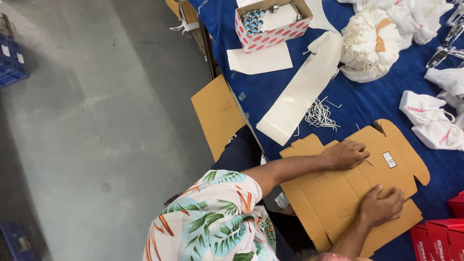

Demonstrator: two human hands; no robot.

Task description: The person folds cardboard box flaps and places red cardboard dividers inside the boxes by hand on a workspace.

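Cardboard blank (pixel 338 193) (unfolded), left hand (pixel 345 154) flat; right hand (pixel 382 205) pressing

Both hands flat on unfolded cardboard box blank (pixel 348 193), blue table (pixel 367 104)

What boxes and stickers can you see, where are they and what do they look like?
Flat brown cardboard box blank: on the blue table, under both hands.
Small white rectangular sticker: on that cardboard, near its right edge.
Open white box with red oval spots: top of the table, holding small shiny metal parts.
Red cartons: bottom right corner.
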